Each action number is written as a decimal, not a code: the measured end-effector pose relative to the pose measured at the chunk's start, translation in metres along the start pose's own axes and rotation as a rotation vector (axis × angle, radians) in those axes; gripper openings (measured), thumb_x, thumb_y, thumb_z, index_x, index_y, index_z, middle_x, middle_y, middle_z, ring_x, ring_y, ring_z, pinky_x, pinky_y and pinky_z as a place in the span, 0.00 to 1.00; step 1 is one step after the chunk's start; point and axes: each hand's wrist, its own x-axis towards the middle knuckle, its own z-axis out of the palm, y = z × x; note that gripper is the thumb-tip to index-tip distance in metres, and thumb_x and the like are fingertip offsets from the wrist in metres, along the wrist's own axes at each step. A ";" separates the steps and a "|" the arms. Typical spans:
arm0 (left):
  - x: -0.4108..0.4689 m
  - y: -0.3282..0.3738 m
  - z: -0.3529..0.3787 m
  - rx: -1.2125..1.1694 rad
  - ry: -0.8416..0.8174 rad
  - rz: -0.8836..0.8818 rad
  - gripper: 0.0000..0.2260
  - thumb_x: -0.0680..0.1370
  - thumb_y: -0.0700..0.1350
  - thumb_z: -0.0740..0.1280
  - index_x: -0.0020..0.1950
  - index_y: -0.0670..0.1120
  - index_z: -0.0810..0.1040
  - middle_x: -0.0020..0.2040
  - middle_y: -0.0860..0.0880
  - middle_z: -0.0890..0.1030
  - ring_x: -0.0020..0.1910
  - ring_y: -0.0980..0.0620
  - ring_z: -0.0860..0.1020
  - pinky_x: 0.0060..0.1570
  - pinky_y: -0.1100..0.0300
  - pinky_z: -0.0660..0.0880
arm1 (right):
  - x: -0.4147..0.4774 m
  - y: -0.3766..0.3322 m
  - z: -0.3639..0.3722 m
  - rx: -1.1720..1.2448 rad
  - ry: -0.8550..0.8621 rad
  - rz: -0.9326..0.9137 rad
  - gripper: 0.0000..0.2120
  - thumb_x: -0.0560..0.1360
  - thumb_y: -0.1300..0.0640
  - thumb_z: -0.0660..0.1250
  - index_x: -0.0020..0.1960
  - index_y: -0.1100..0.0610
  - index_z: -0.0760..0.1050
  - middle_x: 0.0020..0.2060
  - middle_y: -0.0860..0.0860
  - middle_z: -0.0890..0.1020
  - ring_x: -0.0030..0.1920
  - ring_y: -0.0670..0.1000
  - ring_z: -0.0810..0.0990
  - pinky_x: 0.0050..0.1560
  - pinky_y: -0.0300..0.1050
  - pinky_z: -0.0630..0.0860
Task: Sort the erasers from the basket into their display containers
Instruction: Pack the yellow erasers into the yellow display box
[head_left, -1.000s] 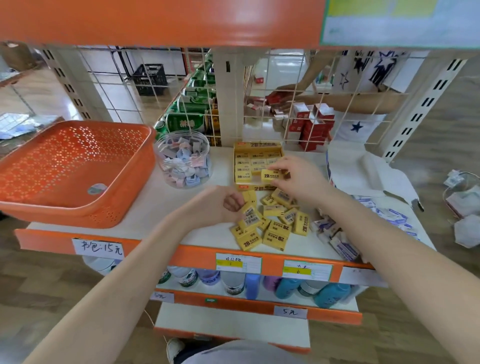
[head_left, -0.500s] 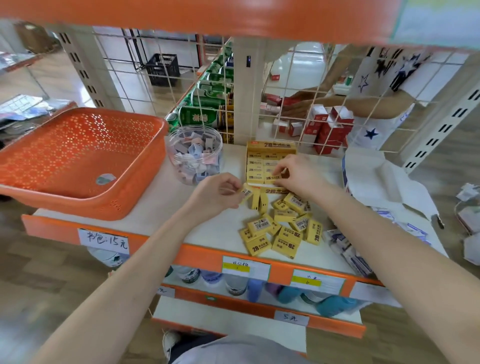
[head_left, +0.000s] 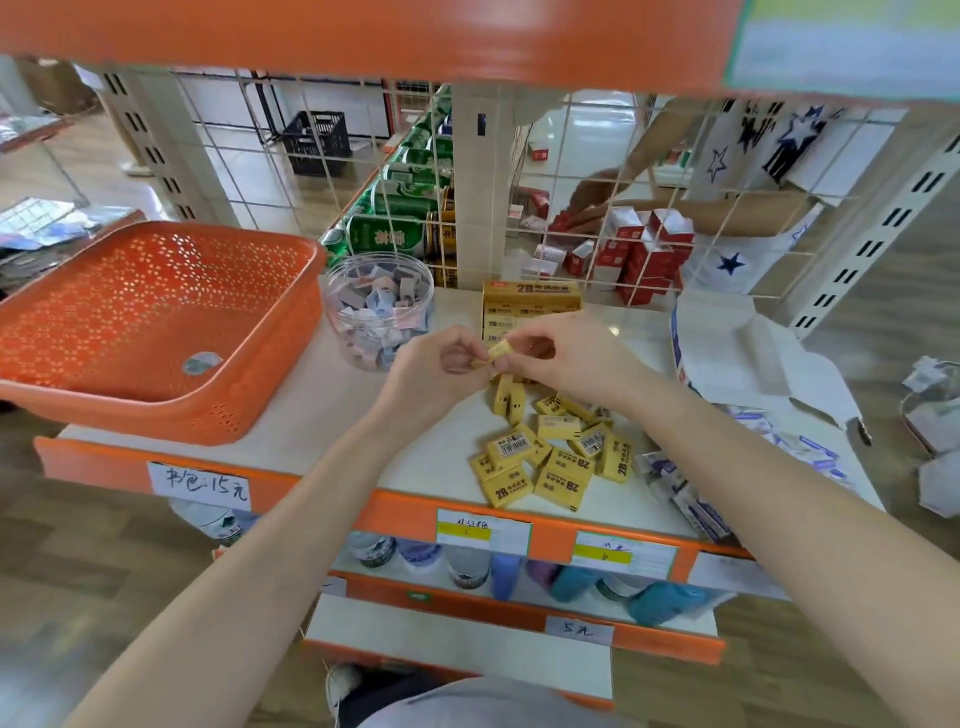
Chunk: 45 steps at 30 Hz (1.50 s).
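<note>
A yellow 2B eraser (head_left: 497, 352) is held above the shelf between both hands. My left hand (head_left: 434, 366) pinches its left end and my right hand (head_left: 558, 353) pinches its right end. Just behind them stands the yellow display box (head_left: 531, 297) with rows of the same erasers. Several loose yellow erasers (head_left: 553, 452) lie in a pile on the white shelf (head_left: 332, 405) below my hands. The orange basket (head_left: 156, 322) sits at the left, holding only a small round sticker.
A clear round tub (head_left: 382, 309) of small blue and pink erasers stands between basket and box. White and blue packets (head_left: 691, 493) lie at the right. A wire grid (head_left: 597, 182) backs the shelf; another person's arm works behind it.
My left hand rose from the pile with one yellow eraser and met my right hand, which drew back from the display box. Both now hold that eraser in front of the box.
</note>
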 end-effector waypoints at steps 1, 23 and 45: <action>-0.001 0.001 0.002 -0.008 -0.001 0.015 0.11 0.71 0.38 0.74 0.38 0.52 0.76 0.36 0.58 0.81 0.35 0.66 0.79 0.39 0.75 0.72 | -0.001 0.001 0.002 0.048 0.041 0.021 0.13 0.73 0.46 0.68 0.53 0.52 0.80 0.42 0.45 0.82 0.39 0.38 0.76 0.37 0.27 0.69; 0.006 0.015 0.016 0.091 -0.054 0.073 0.12 0.73 0.43 0.73 0.52 0.57 0.78 0.46 0.56 0.82 0.42 0.65 0.80 0.44 0.73 0.75 | -0.016 0.020 -0.010 0.044 0.115 -0.026 0.14 0.71 0.58 0.71 0.57 0.53 0.78 0.49 0.46 0.78 0.44 0.40 0.73 0.45 0.30 0.69; 0.074 -0.009 0.024 0.739 -0.284 0.164 0.13 0.76 0.49 0.69 0.60 0.49 0.81 0.64 0.47 0.76 0.65 0.50 0.72 0.65 0.57 0.64 | 0.017 0.061 -0.006 -0.424 -0.084 0.266 0.16 0.76 0.57 0.67 0.63 0.54 0.76 0.59 0.54 0.73 0.60 0.56 0.71 0.61 0.51 0.71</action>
